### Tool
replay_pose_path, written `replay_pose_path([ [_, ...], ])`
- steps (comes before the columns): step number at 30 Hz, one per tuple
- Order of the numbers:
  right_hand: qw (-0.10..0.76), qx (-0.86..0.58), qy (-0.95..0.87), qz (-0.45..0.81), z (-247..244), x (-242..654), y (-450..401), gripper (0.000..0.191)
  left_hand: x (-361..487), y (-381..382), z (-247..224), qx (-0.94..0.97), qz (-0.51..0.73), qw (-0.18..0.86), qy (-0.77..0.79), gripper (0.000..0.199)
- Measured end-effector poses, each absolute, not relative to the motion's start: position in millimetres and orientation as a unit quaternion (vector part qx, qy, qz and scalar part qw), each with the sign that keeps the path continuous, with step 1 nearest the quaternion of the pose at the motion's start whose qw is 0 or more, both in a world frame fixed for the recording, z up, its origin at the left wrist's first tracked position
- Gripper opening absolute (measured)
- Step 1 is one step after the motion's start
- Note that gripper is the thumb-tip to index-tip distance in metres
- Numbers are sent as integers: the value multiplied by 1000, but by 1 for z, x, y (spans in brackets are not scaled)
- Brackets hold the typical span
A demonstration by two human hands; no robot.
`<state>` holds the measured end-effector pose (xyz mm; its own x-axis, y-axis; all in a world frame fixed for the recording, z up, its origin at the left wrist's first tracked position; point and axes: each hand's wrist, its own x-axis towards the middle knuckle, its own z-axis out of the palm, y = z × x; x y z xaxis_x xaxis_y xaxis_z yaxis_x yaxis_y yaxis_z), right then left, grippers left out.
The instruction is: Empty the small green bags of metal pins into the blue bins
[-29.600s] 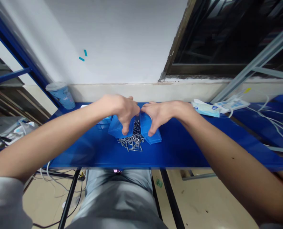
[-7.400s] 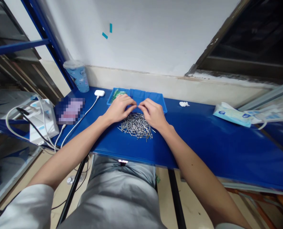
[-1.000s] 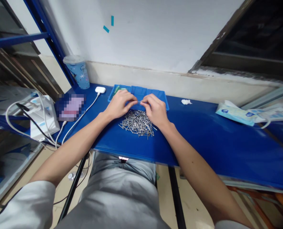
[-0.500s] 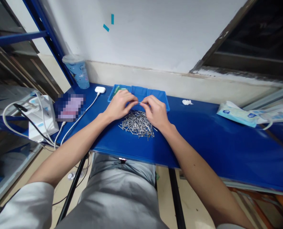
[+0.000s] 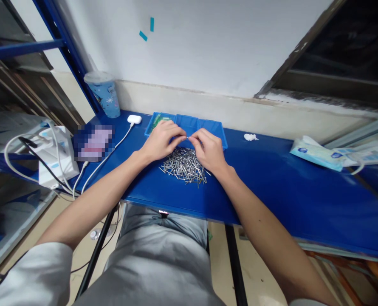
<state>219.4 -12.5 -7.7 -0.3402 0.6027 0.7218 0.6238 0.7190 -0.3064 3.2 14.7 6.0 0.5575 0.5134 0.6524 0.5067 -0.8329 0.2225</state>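
My left hand [image 5: 164, 138] and my right hand [image 5: 208, 149] meet above a pile of thin, silvery metal pins [image 5: 184, 168] on the blue table. Thumb and forefinger of each hand are pinched together, tip facing tip. Between them shows a short bit of a slim metal pin [image 5: 187, 137]; most of it is hidden by the fingers. Just behind the hands lies a blue tray [image 5: 188, 122] with three compartments. Small green pieces [image 5: 159, 120] lie in its left compartment, partly covered by my left hand.
A blue patterned cup [image 5: 106, 95] stands at the back left, near a white earphone case [image 5: 134, 119] on a cable. Further left are a blurred-out phone [image 5: 96, 142] and a white power strip [image 5: 57, 159]. Crumpled tissue [image 5: 250, 137] and a wipes pack [image 5: 318, 154] lie right.
The fingertips of my two hands have come slightly closer together, so less of the pin shows between them. The pile and tray stay as they were.
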Motion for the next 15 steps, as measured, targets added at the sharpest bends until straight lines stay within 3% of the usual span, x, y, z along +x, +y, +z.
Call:
replay_pose_path([
  [15,429,-379,-820,-6,-8,219,-12,26,3,15,7,881,373,9,290,27],
])
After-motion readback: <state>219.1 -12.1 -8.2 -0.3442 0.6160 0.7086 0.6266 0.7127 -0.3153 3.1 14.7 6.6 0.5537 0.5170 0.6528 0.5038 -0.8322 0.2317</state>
